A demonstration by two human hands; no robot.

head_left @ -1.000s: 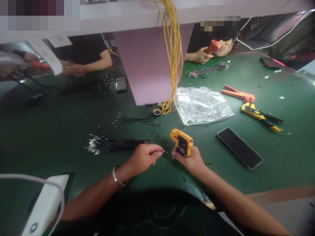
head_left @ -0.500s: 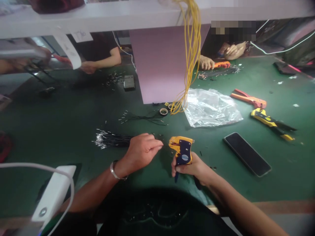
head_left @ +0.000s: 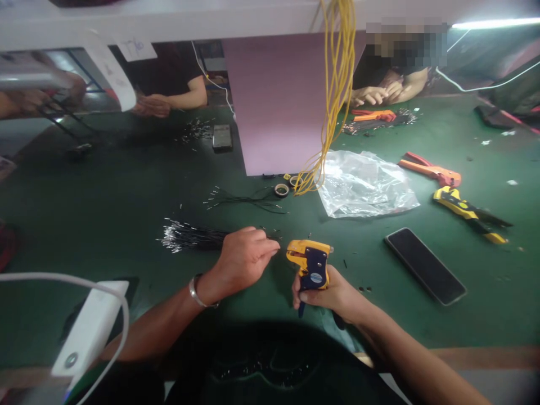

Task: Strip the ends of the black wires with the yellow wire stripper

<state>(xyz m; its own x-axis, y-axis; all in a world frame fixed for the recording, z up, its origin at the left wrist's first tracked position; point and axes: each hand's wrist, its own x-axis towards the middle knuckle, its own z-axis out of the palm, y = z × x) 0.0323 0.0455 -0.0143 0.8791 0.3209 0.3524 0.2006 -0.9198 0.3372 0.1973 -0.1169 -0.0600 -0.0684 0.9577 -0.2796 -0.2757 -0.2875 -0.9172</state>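
On the green counter [head_left: 118, 208], a bundle of black wires [head_left: 196, 236] is laid left of the left hand's [head_left: 245, 260] grip. That grip is closed, thumb against fingers; whether a wire is pinched there cannot be told. Just right of it, a yellow-and-blue wire stripper [head_left: 315, 260] is held upright, its handle wrapped by the right hand's [head_left: 327, 289] grip. Farther right, a phone [head_left: 426, 266] is laid flat.

Bears, on a green tabletop [head_left: 135, 180], a bundle of black wires [head_left: 198, 236], with a looser bunch of wires [head_left: 248, 200] beyond, near tape rolls [head_left: 281, 190]. Also carries a clear plastic bag [head_left: 367, 188], orange pliers [head_left: 439, 172] just beside yellow-and-black pliers [head_left: 462, 208], and a smartphone [head_left: 425, 266].
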